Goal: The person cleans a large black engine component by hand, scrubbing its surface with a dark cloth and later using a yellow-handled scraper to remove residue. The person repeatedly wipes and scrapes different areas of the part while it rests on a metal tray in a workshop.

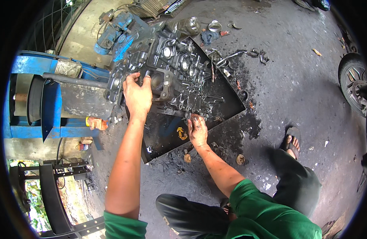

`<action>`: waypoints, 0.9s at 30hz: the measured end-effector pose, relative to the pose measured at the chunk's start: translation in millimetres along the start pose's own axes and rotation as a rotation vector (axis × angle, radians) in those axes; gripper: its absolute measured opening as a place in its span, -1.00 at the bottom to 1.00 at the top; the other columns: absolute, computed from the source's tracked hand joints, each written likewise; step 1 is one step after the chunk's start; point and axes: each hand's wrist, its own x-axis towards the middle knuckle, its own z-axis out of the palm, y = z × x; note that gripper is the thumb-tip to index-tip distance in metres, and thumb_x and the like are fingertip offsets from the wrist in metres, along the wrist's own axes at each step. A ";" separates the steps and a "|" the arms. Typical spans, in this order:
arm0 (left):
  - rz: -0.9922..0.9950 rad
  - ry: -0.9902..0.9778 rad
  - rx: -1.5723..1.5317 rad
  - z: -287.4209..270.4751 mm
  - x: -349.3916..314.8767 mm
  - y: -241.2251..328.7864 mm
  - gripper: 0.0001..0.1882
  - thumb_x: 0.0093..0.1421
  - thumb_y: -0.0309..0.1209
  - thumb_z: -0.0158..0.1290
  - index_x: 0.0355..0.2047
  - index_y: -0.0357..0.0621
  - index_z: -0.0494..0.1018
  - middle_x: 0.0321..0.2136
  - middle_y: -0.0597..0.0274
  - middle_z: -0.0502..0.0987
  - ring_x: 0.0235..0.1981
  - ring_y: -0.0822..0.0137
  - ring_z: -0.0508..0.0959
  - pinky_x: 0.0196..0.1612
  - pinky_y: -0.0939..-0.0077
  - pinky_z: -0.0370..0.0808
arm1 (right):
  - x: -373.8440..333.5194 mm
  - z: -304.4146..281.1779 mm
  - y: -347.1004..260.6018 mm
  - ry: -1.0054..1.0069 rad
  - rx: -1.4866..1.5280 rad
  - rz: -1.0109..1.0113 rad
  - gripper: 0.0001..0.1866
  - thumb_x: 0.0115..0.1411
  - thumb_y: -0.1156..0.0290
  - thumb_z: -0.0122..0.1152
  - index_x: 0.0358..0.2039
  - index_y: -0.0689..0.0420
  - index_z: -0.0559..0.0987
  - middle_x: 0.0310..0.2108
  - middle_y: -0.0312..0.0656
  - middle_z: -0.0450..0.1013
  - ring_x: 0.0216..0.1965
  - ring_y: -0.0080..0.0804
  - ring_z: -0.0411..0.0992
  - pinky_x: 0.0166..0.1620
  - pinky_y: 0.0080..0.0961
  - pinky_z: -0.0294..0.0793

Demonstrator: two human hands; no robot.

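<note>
Basically, the left hand [138, 93] is resting half-spread on the greasy engine assembly [159, 59], upper centre of the frame, while the right hand [198, 130], nearer the dark bar [171, 112] running left-right just up-left of it, is sitting narrow, grip impossible to tell.

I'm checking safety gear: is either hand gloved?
No, the left hand and right hand are both bare, their skin showing.
</note>
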 end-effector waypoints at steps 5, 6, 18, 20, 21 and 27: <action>0.004 0.007 -0.020 1.3 -1.4 -2.6 -0.54 0.17 -0.23 0.17 -0.01 -0.28 0.44 -0.04 -0.08 0.47 0.06 0.01 0.45 0.16 0.22 0.34 | 0.4 -5.8 -18.0 0.076 -0.031 -0.009 -0.83 0.17 0.51 0.23 -0.22 0.24 0.61 -0.20 0.00 0.49 -0.14 -0.01 0.45 -0.08 -0.21 0.48; -0.015 0.006 -0.013 1.4 -0.5 -3.1 -0.54 0.17 -0.23 0.17 -0.01 -0.27 0.44 -0.05 -0.08 0.47 0.06 0.01 0.46 0.16 0.22 0.34 | 0.8 -6.5 -21.9 0.054 -0.001 -0.065 -0.83 0.16 0.53 0.23 -0.21 0.24 0.61 -0.21 0.00 0.49 -0.15 -0.01 0.45 -0.09 -0.21 0.48; -0.008 0.006 0.003 0.4 -0.2 -0.9 -0.54 0.16 -0.24 0.18 -0.01 -0.26 0.44 -0.06 -0.06 0.47 0.03 0.01 0.48 0.12 0.21 0.38 | 4.8 -22.5 -32.1 -0.157 -0.107 0.191 -0.74 0.24 0.38 0.14 -0.11 0.20 0.58 -0.20 0.02 0.46 -0.11 0.02 0.42 -0.05 -0.16 0.45; -0.017 0.004 0.002 0.4 0.0 -0.9 -0.54 0.16 -0.24 0.18 -0.02 -0.27 0.44 -0.06 -0.06 0.47 0.03 0.00 0.47 0.13 0.21 0.37 | 6.6 -34.1 -51.4 -0.138 0.011 0.212 -0.75 0.21 0.39 0.17 -0.11 0.14 0.59 -0.18 0.00 0.46 -0.07 -0.02 0.43 -0.10 -0.12 0.47; 0.001 0.012 0.004 0.7 0.8 -1.2 -0.54 0.16 -0.23 0.17 -0.02 -0.27 0.44 -0.07 -0.06 0.47 0.03 0.00 0.47 0.13 0.21 0.37 | 8.4 -38.5 -62.4 -0.109 0.080 0.199 -0.75 0.17 0.45 0.22 -0.11 0.16 0.59 -0.18 -0.02 0.44 -0.07 -0.04 0.42 -0.07 -0.17 0.47; -0.008 0.012 -0.052 2.4 -0.7 -3.8 -0.54 0.19 -0.21 0.15 -0.01 -0.27 0.44 -0.07 -0.07 0.47 0.03 0.00 0.46 0.14 0.19 0.35 | 25.7 -28.3 -92.6 0.054 0.124 -0.159 -0.74 0.10 0.53 0.25 -0.15 0.15 0.57 -0.15 -0.02 0.38 -0.08 -0.01 0.36 -0.03 -0.20 0.41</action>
